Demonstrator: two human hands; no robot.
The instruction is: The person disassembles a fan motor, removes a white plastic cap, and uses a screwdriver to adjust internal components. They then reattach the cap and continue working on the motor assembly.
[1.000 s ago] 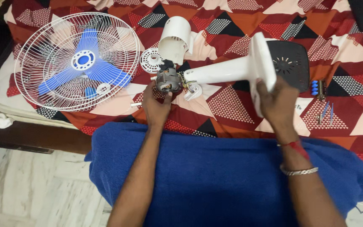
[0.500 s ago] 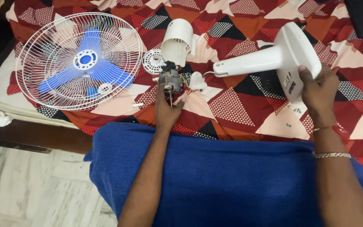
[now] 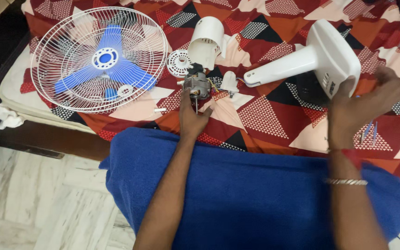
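On the patterned bedspread (image 3: 265, 115) you've got the whole fan laid out in bits. Your left hand (image 3: 191, 119) is wrapped around the bare motor (image 3: 197, 85), fingers closed on its lower end with the shaft poking down toward you. Your right hand (image 3: 364, 106) is gripping the edge of the white base (image 3: 336, 58), tipping it up so the stand neck (image 3: 281, 69) points back at the motor.

The white motor cover (image 3: 208, 40) sits just behind the motor, with a small round vent cap (image 3: 179, 63) beside it. The wire guard (image 3: 99, 59) with the blue blades (image 3: 105, 69) inside it lies off to your left, well apart. A pair of pliers (image 3: 369, 134) is near your right wrist.

Looks to me like you're mid-teardown, handling the motor and stand as two ends joined by wires. Whatever comes next, I'd say it wants slack in those wires and a steady hold on the motor, since the base is the heavy bit.
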